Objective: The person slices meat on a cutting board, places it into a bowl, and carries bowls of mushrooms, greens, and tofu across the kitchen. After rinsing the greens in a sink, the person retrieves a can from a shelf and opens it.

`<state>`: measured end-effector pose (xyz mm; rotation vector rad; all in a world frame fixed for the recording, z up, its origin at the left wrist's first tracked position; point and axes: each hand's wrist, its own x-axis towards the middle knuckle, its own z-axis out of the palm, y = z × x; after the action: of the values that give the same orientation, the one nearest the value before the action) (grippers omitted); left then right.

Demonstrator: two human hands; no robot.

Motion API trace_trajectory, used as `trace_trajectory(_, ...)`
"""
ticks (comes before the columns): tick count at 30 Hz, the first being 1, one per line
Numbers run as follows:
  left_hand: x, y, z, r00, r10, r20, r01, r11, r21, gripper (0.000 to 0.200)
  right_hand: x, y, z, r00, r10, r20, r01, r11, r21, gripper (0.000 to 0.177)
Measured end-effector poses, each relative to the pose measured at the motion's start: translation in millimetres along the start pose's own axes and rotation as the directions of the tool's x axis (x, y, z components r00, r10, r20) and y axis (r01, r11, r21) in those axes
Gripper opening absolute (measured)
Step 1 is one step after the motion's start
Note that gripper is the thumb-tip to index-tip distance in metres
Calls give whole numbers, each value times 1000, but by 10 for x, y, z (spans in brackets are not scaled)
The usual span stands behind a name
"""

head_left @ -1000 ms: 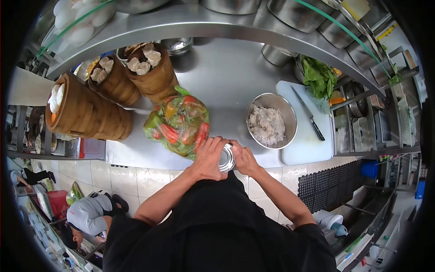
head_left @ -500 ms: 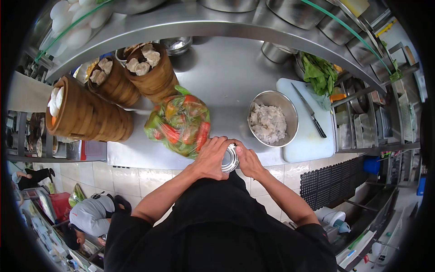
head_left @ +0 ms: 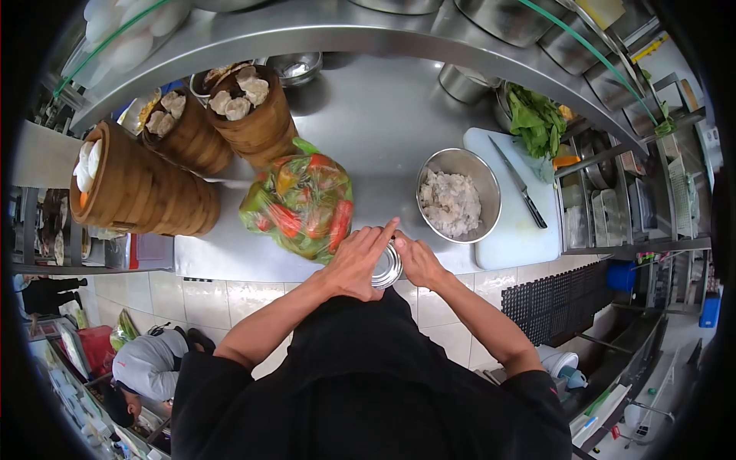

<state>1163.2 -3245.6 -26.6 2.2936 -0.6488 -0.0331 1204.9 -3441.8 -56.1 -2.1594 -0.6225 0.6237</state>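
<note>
At the front edge of the counter, my left hand (head_left: 356,261) wraps round the left side of a round metal can (head_left: 390,265), its index finger stretched out across the far rim. On the can's right side my right hand (head_left: 418,262) is closed, with thumb and fingers against the rim. Between the hands at the rim is a small dark spot that I cannot make out. The can's ringed metal end faces up. Just left of my left hand lies a plastic bag of red and green peppers (head_left: 300,203). A steel bowl (head_left: 491,178) of pale chopped shrimp-like meat (head_left: 451,203) stands beyond my right hand.
Bamboo steamers (head_left: 153,188) with dumplings stand at the left. A knife (head_left: 521,184) lies on a white cutting board (head_left: 506,245) at the right, near leafy greens (head_left: 537,119). A steel shelf (head_left: 330,37) overhangs the counter. Behind left, a person (head_left: 149,364) bends down.
My left index finger has straightened and now points away over the rim. Both hands keep hold of the can. The whole view has shifted slightly.
</note>
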Motion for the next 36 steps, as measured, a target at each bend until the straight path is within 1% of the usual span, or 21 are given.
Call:
trace_trajectory(1, 14, -10, -10, 1000, 5, -2, -5, 1000, 2, 112, 28, 56, 14, 1000, -2, -5, 2, 1000, -3, 56)
trace_trajectory(3, 10, -5, -14, 1000, 24, 18, -25, 999, 34, 114, 56, 280, 131, 985, -161, -55, 163, 986, 22, 60)
trace_trajectory(4, 15, -9, -25, 999, 36, 17, -37, 999, 35, 114, 65, 366, 203, 985, -160, -65, 162, 987, 15, 60)
trace_trajectory(6, 31, -41, -75, 996, 12, 88, -11, 1000, -11, 115, 144, 439, 325, 922, -303, -240, 321, 946, 37, 65)
trace_trajectory(8, 14, -69, -95, 995, 46, 84, -45, 999, -16, 115, 98, 437, 420, 923, -277, -268, 309, 947, 84, 68)
trace_trajectory(10, 28, -76, -162, 994, 90, 68, -89, 996, -8, 115, 105, 366, 442, 921, -178, -347, 236, 963, 131, 67)
trace_trajectory(11, 19, -32, -226, 999, 49, 6, -49, 997, 60, 114, 89, 294, 494, 894, -169, -416, 243, 961, 130, 66)
trace_trajectory(12, -7, 1, -256, 999, 12, -52, -5, 992, 122, 114, 76, 239, 566, 893, -173, -416, 247, 960, 132, 66)
trace_trajectory(13, -39, 30, -230, 999, 10, -51, -4, 992, 126, 114, 65, 194, 631, 859, -119, -499, 216, 966, 142, 65)
trace_trajectory(15, -104, 112, -125, 985, -166, -53, 172, 971, 168, 110, 38, 97, 679, 803, -63, -593, 179, 974, 139, 63)
trace_trajectory(16, -111, 146, -69, 984, -171, -51, 177, 969, 171, 110, 6, 54, 688, 804, -62, -591, 181, 973, 144, 63)
trace_trajectory(18, -59, 197, 59, 954, -240, -183, 283, 921, 269, 104, -46, -5, 659, 840, 32, -542, 74, 982, 172, 59)
trace_trajectory(19, -35, 200, 108, 954, -238, -183, 282, 920, 271, 104, -56, -29, 626, 839, 31, -544, 75, 982, 172, 59)
trace_trajectory(21, -19, 190, 185, 922, -297, -250, 362, 889, 280, 96, -89, -83, 566, 879, 92, -468, -29, 990, 141, 55)
trace_trajectory(25, -59, 112, 186, 939, -226, -260, 292, 924, 248, 91, -77, -140, 425, 917, 149, -371, -125, 988, 88, 52)
trace_trajectory(27, -57, 105, 162, 940, -218, -262, 271, 945, 185, 88, -37, -19, 449, 928, 36, -371, -16, 998, 59, 53)
trace_trajectory(28, -58, 96, 156, 942, -216, -257, 267, 946, 186, 88, -2, 65, 490, 926, 41, -375, -19, 998, 62, 53)
trace_trajectory(30, -53, 96, 163, 936, -218, -276, 273, 946, 177, 87, 50, 159, 534, 883, -165, -440, 248, 959, 139, 54)
trace_trajectory(32, -44, 84, 160, 934, -227, -275, 277, 948, 157, 87, 76, 169, 492, 887, -176, -426, 264, 952, 155, 55)
trace_trajectory(34, -45, 76, 134, 931, -239, -277, 285, 948, 139, 86, 59, 22, 354, 956, -30, -292, 65, 992, 110, 54)
trace_trajectory(36, -53, 96, 115, 950, -215, -227, 254, 955, 155, 85, 70, -50, 239, 972, 15, -235, 3, 997, 78, 53)
